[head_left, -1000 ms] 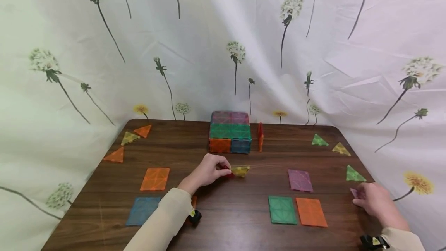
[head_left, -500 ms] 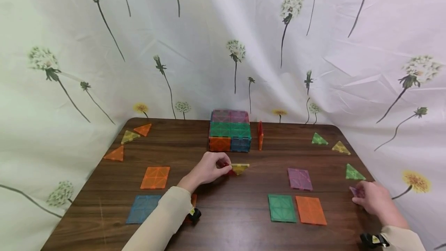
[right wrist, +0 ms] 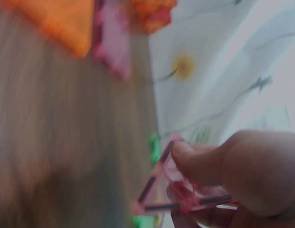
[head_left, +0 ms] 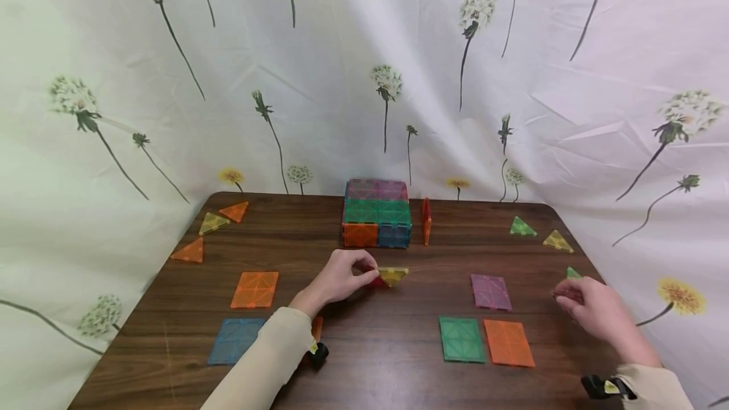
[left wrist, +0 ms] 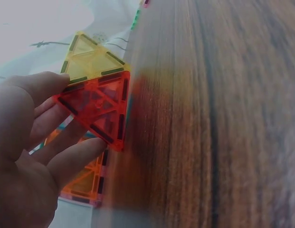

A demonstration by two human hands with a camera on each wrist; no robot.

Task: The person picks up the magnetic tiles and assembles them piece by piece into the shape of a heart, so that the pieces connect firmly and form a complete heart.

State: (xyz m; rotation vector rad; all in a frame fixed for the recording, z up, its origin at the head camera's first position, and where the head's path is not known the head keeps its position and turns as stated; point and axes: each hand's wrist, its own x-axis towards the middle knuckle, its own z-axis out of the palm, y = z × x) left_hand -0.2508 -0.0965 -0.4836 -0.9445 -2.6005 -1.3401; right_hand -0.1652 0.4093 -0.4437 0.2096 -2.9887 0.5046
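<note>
pinching a red triangle in the head view, your left hand is over the middle of the dark wooden table, in front of the block of coloured tiles; the red piece is mostly covered by your fingertips, and a yellow triangle juts out beyond it, on the side away from your palm. your right hand is near the right edge with its fingers bent, partly hiding a green triangle behind it, and what it holds hardly shows from here. between your hands lie a purple square, a green square and an orange square, all flat and well apart from your fingers. in the left wrist view, you grasp the red triangle by its near side: one fingertip is at its upper corner, by the seam with the yellow one, and another is at its lower tip. the two triangles meet along that seam, yellow above red, both out past your fingers with the table beside them; you cannot tell whether they touch it. in the right wrist view, much of it blurred, you have a pink triangle between thumb and fingers; the thumb presses near its top corner, another corner sticks out clear of your grip, and the rest runs back under your hand.
</note>
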